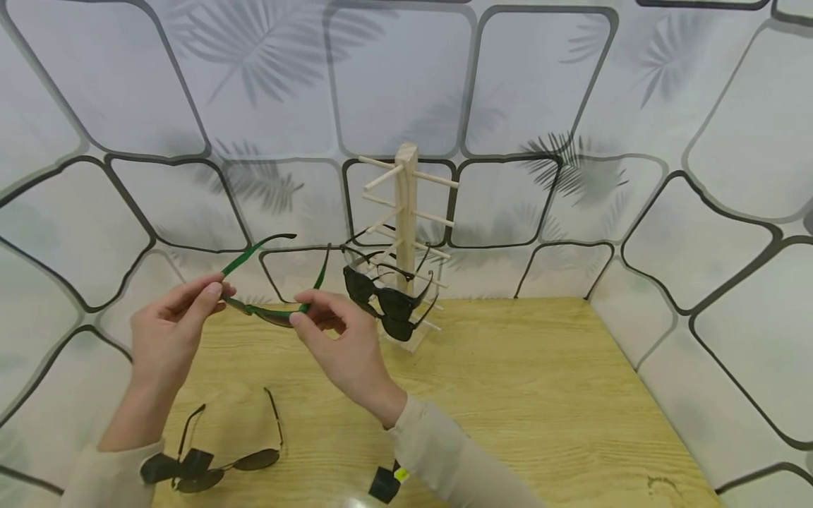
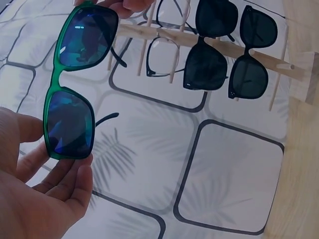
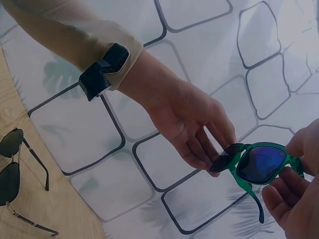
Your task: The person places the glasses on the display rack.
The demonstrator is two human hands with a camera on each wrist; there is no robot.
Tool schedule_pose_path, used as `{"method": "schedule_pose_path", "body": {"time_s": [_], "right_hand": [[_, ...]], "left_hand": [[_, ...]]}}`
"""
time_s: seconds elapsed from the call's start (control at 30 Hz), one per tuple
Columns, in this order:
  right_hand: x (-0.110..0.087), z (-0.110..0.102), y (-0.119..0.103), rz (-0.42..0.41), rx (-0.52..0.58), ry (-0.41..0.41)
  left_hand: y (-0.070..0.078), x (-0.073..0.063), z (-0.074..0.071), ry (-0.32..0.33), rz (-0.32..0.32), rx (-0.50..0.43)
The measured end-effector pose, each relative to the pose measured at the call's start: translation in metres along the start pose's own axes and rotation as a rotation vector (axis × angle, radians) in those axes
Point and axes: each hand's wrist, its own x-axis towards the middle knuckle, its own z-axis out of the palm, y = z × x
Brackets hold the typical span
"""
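Green-framed sunglasses [image 1: 269, 312] with dark bluish lenses are held up in the air between both hands, temples unfolded and pointing away. My left hand [image 1: 171, 324] pinches them at the left hinge corner, thumb against the frame. At the opposite corner my right hand [image 1: 343, 339] grips the frame between thumb and fingers. In the left wrist view the lens fronts of the green sunglasses [image 2: 70, 122] face the camera. Behind the right hand stands a wooden peg rack [image 1: 406, 226], with black sunglasses [image 1: 381, 293] and other eyewear hanging on its lower pegs.
Thin-framed dark sunglasses [image 1: 257, 460] lie unfolded on the wooden table [image 1: 540, 395], near the left forearm. The rack's upper pegs [image 1: 438, 180] stick out sideways. Patterned white panels [image 1: 400, 85] enclose the table at the back and sides.
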Motion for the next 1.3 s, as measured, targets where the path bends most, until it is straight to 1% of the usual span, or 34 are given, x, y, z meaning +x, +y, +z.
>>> {"method": "schedule_pose_path", "body": {"time_s": [0.13,0.33,0.5,0.7,0.8,1.0,1.2,1.3], "right_hand": [[0.001,-0.004,-0.005,-0.050,-0.010,0.037],[0.004,-0.011,-0.014,-0.124,-0.022,0.099],[0.005,-0.017,-0.021,-0.156,-0.036,0.123],[0.007,-0.024,-0.026,-0.154,-0.037,0.150],[0.007,-0.028,-0.027,-0.145,-0.029,0.164],[0.010,-0.033,-0.029,-0.151,-0.030,0.212],[0.012,-0.039,-0.031,-0.154,-0.042,0.247],[0.012,-0.042,-0.032,-0.143,-0.032,0.262]], "left_hand": [[0.004,0.003,0.008,-0.016,0.031,-0.069],[0.010,0.009,0.020,-0.070,0.070,-0.079],[0.015,0.014,0.029,-0.091,0.108,-0.083],[0.018,0.021,0.040,-0.135,0.148,-0.054],[0.020,0.024,0.045,-0.159,0.159,-0.059],[0.023,0.030,0.055,-0.200,0.152,-0.077],[0.026,0.034,0.063,-0.247,0.150,-0.032],[0.025,0.037,0.069,-0.256,0.170,-0.016]]}}
